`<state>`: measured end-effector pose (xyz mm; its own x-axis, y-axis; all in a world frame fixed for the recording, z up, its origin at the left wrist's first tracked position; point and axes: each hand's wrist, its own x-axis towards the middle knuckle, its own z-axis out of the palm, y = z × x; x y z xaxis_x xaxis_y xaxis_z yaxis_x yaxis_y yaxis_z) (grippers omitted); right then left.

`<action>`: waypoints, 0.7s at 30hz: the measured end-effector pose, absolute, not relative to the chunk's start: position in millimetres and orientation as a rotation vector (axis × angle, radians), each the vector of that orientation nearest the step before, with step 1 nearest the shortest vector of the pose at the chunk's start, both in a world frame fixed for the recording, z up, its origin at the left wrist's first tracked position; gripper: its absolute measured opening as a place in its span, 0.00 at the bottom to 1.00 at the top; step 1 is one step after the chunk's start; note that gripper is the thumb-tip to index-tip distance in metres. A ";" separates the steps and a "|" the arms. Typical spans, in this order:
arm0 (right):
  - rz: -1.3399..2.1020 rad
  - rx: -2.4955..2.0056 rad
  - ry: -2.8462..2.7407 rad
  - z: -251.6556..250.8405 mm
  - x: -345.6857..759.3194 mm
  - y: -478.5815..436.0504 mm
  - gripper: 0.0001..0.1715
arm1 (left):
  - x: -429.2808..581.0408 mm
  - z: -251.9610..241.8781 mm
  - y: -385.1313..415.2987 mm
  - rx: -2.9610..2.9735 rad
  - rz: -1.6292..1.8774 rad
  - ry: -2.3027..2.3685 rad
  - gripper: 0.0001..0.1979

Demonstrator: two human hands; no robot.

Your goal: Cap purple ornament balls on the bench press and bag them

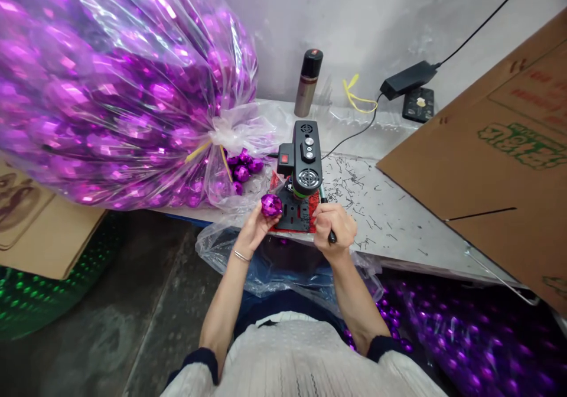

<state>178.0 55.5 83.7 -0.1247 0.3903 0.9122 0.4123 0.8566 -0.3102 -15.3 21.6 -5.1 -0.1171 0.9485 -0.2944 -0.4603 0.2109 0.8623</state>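
My left hand (256,224) is closed around a shiny purple faceted ball (271,205), holding it at the left side of a small black bench machine (305,160). That machine stands on a black and red base plate (297,215) at the table's front edge. My right hand (335,224) is wrapped around the machine's black lever handle (326,220) on its right side. A few loose purple balls (244,169) lie just behind the machine's left side.
A huge clear bag of purple balls (110,84) fills the left. Cardboard sheets (496,155) lean at the right. A spray can (308,83), power adapter (407,79) and small metal scraps (354,187) sit on the table. More purple balls (465,338) lie below right.
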 end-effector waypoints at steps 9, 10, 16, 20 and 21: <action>-0.047 -0.643 -1.803 88.9 183.1 55.4 0.13 | 16.5 -19.8 28.4 0.895 1.336 1.473 0.37; -0.048 -0.653 -1.810 87.9 183.4 54.6 0.13 | 17.5 -21.2 30.6 1.010 1.325 1.590 0.37; -0.051 -0.647 -1.834 86.2 184.6 53.1 0.13 | 20.1 -26.3 40.2 1.595 1.241 1.844 0.30; -0.031 -0.650 -1.837 86.3 184.9 52.2 0.13 | 25.1 -27.9 43.5 1.799 1.206 1.894 0.30; -0.023 -0.652 -1.837 86.0 185.1 51.7 0.13 | 27.2 -29.7 44.2 1.816 1.213 1.898 0.31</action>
<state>185.1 51.7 86.0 -0.2167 0.4205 0.8810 0.4423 0.8468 -0.2954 27.2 44.2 -29.7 -0.1935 0.9137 0.3573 0.7079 -0.1221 0.6957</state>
